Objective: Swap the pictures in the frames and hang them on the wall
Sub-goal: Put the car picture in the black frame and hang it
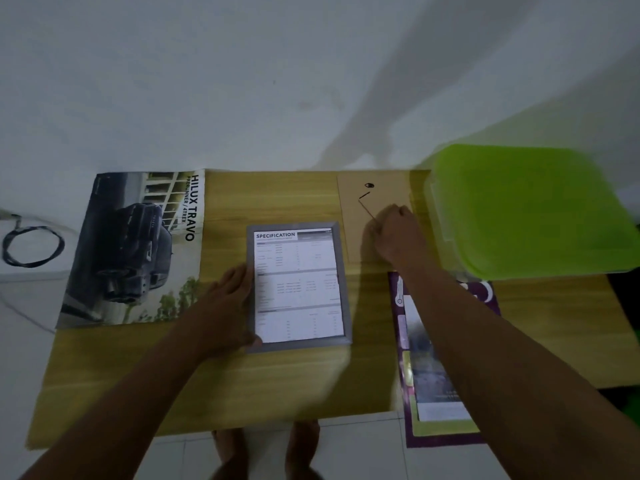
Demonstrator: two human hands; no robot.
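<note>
A grey picture frame (341, 271) lies flat in the middle of the wooden table (284, 382), with a white "SPECIFICATION" sheet (298, 285) in it. My left hand (230, 306) rests on the frame's left edge, thumb at its lower corner. To the right lies the brown backing board (356, 223) with a black hanger and a thin wire stand. My right hand (398, 233) is closed on the board near the stand's lower end. A car poster reading "HILUX TRAVO" (135, 251) lies at the table's left. A purple brochure (436, 368) lies under my right forearm.
A lime-green plastic lidded box (530, 209) stands at the table's back right. A white wall (242, 81) rises directly behind the table. A coiled black cable (31, 244) lies on the floor at the left. My bare feet (266, 448) show below the front edge.
</note>
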